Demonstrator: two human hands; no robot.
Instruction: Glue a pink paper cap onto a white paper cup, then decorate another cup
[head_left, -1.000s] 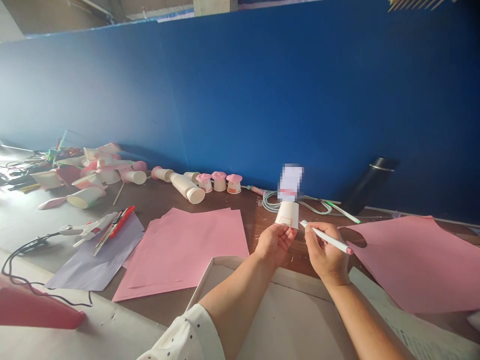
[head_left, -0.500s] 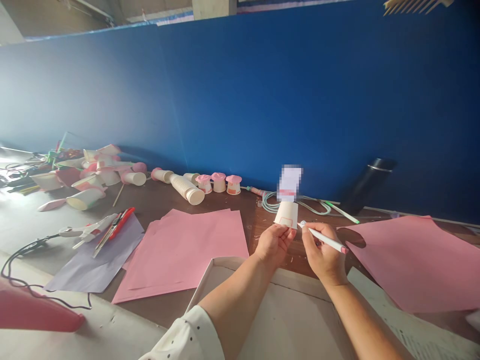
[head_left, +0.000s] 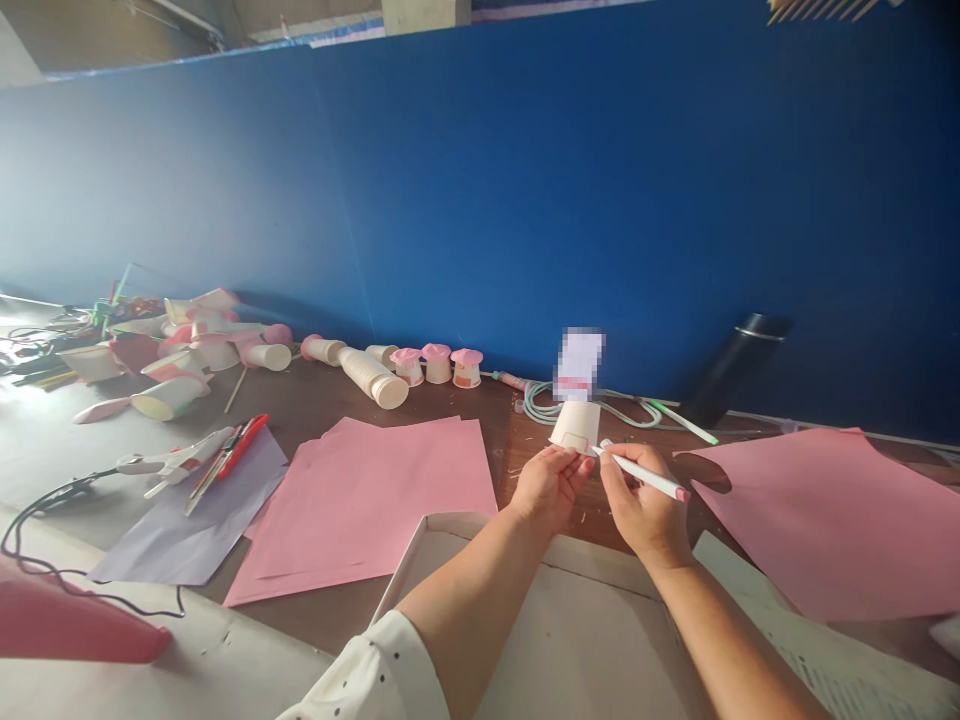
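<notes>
My left hand (head_left: 551, 487) grips a white paper cup (head_left: 576, 422) by its rim, with the cup upside down. A thin red outline is drawn on the cup's side near the rim. In my right hand (head_left: 651, 505) is a white marker (head_left: 649, 473) with a pink end. The marker's tip is at the cup's lower right edge; whether it touches cannot be made out. Behind the cup stands a blurred pale card or screen (head_left: 579, 362). Three cups with pink paper tops (head_left: 437, 364) stand upside down further left.
Pink sheets (head_left: 390, 500) lie left, another pink sheet (head_left: 832, 520) right. A glue gun (head_left: 176, 460) and red utility knife (head_left: 229, 460) rest on purple paper (head_left: 195, 545). A black bottle (head_left: 739, 370) leans by the blue partition (head_left: 525, 180). A white tray (head_left: 592, 640) lies below my arms.
The marker and my right hand have shifted slightly left, bringing the tip closer to the cup. The cup has turned or moved very slightly right.
</notes>
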